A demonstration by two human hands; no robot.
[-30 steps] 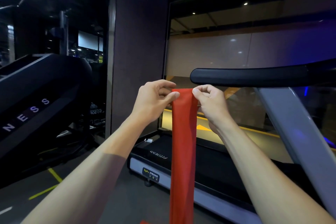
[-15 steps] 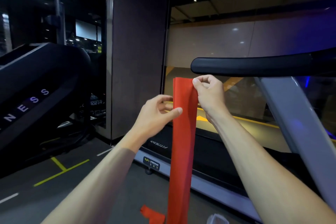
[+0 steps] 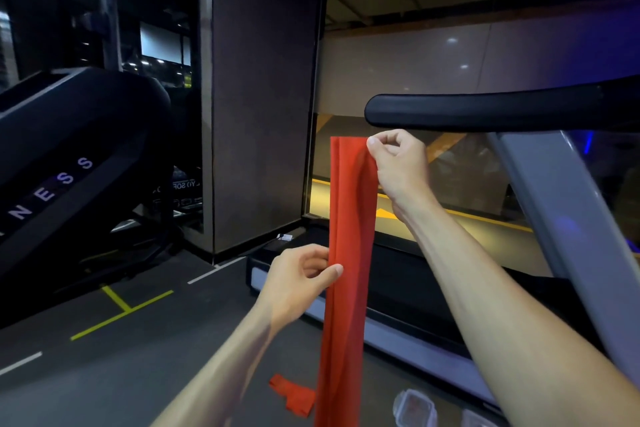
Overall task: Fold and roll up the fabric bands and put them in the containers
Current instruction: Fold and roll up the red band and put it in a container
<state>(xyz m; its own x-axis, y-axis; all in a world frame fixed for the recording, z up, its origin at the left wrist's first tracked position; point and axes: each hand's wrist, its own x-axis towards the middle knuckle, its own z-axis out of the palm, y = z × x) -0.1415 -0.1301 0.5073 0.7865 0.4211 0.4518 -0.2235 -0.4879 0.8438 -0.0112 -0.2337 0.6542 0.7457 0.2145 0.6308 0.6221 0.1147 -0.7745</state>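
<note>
Left hand (image 3: pixel 300 279) pinches the left edge of the hanging red band (image 3: pixel 349 253) partway down; the right hand (image 3: pixel 398 163) pinches its top corner below the treadmill handrail (image 3: pixel 485 111) — lengthwise folding appears in hand (rolling not begun); next, edges need aligning; a clear container (image 3: pixel 414 407) waits on the floor.

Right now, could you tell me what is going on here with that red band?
A person is holding a long red fabric band up so it hangs toward the floor. The right hand pinches its top corner just below a black treadmill handrail, and the left hand pinches its edge lower down. The band's lower end lies on the floor near a clear container. It is not yet rolled.
</note>
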